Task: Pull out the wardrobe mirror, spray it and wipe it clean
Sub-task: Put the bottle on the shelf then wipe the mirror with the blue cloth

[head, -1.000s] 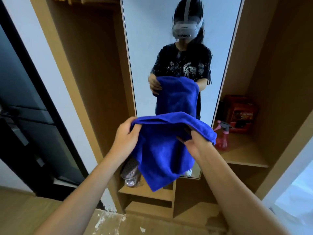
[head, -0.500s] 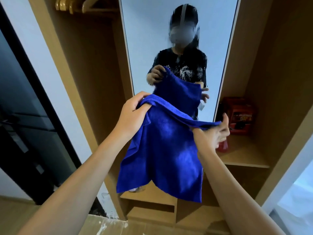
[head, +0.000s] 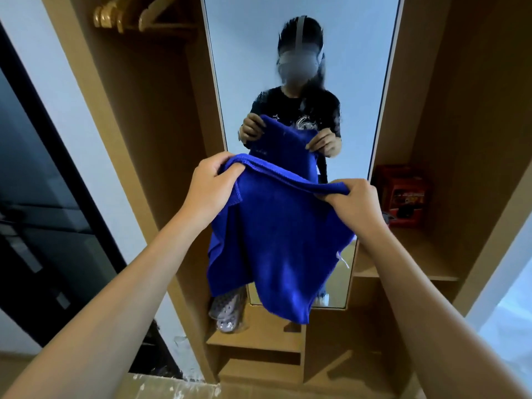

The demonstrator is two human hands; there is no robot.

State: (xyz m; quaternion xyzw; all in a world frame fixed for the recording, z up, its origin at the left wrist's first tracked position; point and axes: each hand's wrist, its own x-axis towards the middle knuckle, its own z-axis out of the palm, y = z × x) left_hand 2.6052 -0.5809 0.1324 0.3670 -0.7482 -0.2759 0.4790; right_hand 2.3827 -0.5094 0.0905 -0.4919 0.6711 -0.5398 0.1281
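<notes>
The left hand (head: 211, 187) and right hand (head: 355, 204) each pinch the top edge of the blue cloth (head: 276, 249), which hangs open between them; probably spread for folding into a wiping pad. The pulled-out mirror (head: 357, 82) stands just behind, untouched; a red box (head: 403, 194) sits on the right shelf (head: 414, 260).

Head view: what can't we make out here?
- Mirror: its lower middle is hidden by the blue cloth that the left hand and right hand hold; spray or streaks untellable.
- Red box: print too blurred to read.
- Hangers: cut off by the top edge.
</notes>
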